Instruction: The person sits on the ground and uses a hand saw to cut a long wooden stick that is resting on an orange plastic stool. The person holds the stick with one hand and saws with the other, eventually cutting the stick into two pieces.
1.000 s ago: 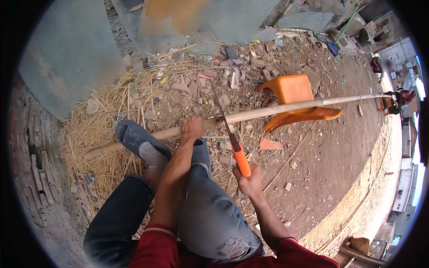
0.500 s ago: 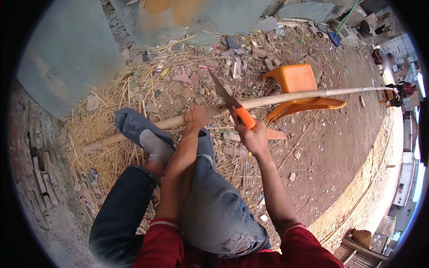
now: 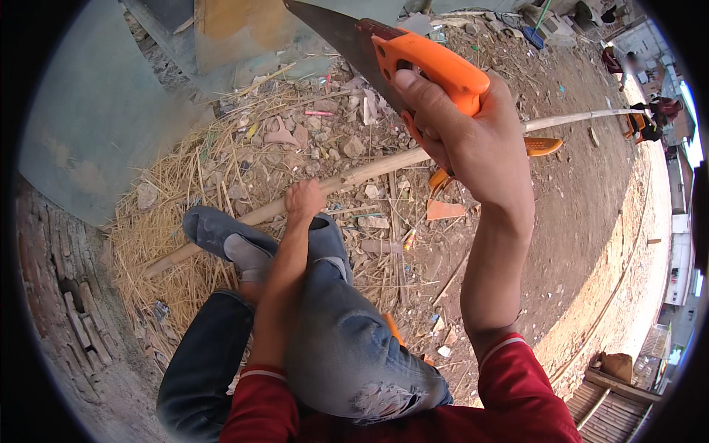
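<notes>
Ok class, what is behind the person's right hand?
The pale pole passes behind the right hand, visible either side; its covered stretch cannot be seen. Orange plastic parts show either side too; anything joining them is hidden.

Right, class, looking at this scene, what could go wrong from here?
First, the right hand holds the saw while the bare left hand grips the pole; if the blade slipped near that grip, it might cut the hand.

Second, the pole lies over loose straw and rubble, so it could roll or shift.

Third, a shoe appears to rest across the pole, so the foot may be jolted if the pole moves.
</notes>
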A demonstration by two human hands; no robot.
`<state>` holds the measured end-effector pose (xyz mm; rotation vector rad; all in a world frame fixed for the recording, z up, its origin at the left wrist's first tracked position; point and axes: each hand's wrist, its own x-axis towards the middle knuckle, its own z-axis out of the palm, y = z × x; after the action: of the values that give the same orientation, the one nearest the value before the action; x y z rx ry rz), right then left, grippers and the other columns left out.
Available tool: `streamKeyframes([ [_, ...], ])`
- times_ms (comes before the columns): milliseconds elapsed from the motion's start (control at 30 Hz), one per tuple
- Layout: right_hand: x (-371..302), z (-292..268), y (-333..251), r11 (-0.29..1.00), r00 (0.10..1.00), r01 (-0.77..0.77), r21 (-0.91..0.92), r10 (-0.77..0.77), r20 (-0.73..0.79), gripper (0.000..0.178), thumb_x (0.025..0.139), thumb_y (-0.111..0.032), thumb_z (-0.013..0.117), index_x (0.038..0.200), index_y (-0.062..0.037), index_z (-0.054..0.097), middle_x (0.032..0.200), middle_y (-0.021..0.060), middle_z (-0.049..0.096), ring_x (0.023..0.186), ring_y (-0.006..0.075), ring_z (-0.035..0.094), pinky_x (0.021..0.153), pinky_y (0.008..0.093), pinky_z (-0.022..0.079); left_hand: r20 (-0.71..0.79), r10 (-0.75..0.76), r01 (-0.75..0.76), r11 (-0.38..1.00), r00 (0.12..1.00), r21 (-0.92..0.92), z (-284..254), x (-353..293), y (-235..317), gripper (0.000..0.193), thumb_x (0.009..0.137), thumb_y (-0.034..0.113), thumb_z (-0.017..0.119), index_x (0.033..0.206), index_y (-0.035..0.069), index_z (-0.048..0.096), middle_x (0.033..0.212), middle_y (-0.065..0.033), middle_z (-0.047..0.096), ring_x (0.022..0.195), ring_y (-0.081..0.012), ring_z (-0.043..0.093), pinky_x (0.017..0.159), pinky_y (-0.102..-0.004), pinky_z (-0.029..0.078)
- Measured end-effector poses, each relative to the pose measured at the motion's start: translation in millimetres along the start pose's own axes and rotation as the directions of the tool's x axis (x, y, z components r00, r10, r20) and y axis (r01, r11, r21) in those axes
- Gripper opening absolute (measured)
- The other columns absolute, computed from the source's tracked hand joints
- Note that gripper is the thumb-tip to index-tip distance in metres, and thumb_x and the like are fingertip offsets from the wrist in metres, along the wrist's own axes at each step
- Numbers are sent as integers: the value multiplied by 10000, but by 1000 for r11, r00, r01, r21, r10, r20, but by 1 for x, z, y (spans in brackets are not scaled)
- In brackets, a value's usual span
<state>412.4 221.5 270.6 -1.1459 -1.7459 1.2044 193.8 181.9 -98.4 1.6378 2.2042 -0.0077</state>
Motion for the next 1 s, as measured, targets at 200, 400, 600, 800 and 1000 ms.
streamKeyframes([
  [200,-78,19,70,997,985,-27,-67,15,-172,191,947,-186,728,916,0,691,665,35,614,623,105,569,604,321,474,220,-17,21,1000,975,-18,-49,14,22,327,803,185,759,1108,69,785,1169,-204,751,1152,-347,708,1018,-440,539],
  [400,-167,30,140,923,931,-363,-126,354,-88,139,910,-155,709,916,-16,707,710,97,661,635,159,638,633,344,514,160,5,-1,1000,987,-22,-38,13,22,324,799,180,761,1098,61,796,1165,-216,753,1145,-362,713,1016,-437,544],
  [600,-234,28,137,897,899,-438,-60,438,-22,93,890,-93,673,920,-11,707,734,95,679,623,157,654,647,328,536,167,-3,9,999,986,-35,-38,9,17,312,807,211,776,1079,62,807,1145,-219,758,1136,-359,716,1010,-435,548],
  [800,-259,15,100,890,894,-448,-88,448,-20,91,907,-51,661,841,11,652,644,2,571,605,81,528,556,301,450,93,-5,6,1000,996,-16,-29,11,24,345,815,251,800,1103,60,797,1155,-205,756,1132,-357,715,1005,-435,551],
  [1000,-136,20,130,873,877,-478,-96,468,-108,210,883,-161,678,841,44,665,616,76,600,573,106,555,542,348,459,116,1,2,1000,993,-26,-4,12,38,376,813,296,827,1129,96,793,1163,-186,751,1125,-351,713,1011,-436,545],
])
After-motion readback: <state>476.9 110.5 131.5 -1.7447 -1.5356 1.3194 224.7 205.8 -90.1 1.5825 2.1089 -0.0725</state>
